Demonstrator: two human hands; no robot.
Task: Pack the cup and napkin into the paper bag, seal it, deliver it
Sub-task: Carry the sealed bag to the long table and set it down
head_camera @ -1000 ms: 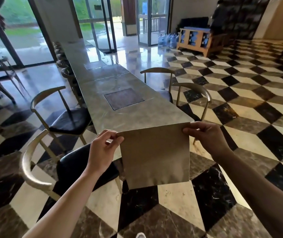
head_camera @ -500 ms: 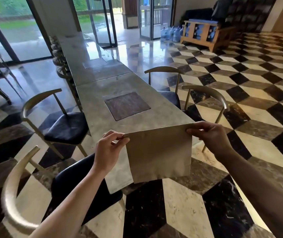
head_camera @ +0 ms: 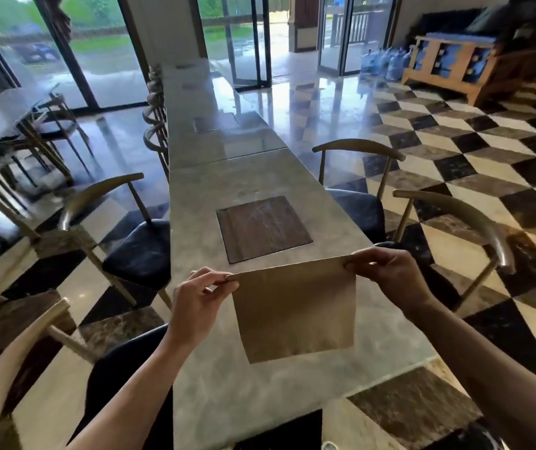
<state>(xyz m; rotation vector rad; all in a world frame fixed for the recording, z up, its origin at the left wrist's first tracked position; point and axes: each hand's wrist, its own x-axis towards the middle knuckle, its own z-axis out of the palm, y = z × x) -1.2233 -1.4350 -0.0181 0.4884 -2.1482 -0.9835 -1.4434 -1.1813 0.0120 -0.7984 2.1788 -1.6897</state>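
Note:
A flat brown paper bag (head_camera: 296, 310) hangs in the air over the near end of a long grey stone table (head_camera: 260, 391). My left hand (head_camera: 200, 303) pinches its top left corner. My right hand (head_camera: 390, 274) pinches its top right corner. The bag's top edge is stretched straight between both hands and its lower edge hangs just above the tabletop. No cup or napkin is in sight.
A dark square inset panel (head_camera: 261, 227) lies in the table beyond the bag. Curved-back chairs with black seats stand on the left (head_camera: 136, 251) and on the right (head_camera: 455, 219). Glass doors and water jugs (head_camera: 387, 63) are far back on a checkered floor.
I have come closer to the table: the bag, earlier held off the table's end above the floor, now hangs over the tabletop. Both hands keep the same grip.

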